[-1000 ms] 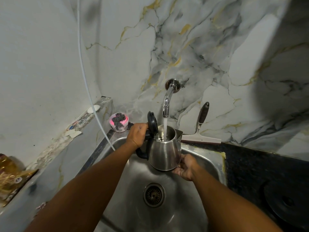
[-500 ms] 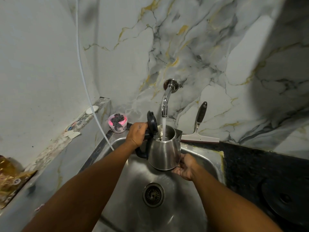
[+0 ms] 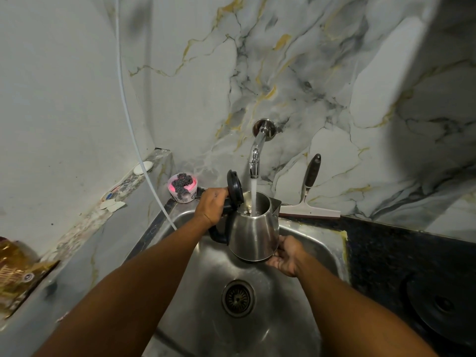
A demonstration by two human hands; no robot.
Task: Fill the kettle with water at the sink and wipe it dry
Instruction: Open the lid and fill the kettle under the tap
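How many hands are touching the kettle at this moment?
2. The left hand grips the black handle of the kettle, beside the open lid. The right hand supports the base from below.

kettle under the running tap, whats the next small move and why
Probably hold the kettle steady under the tap. Water is pouring into its open mouth, the left hand grips the handle and the right hand supports the base. The fill level isn't visible.

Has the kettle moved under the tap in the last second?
No. The kettle sits at the same spot below the tap, stream entering its mouth, both hands gripping as before.
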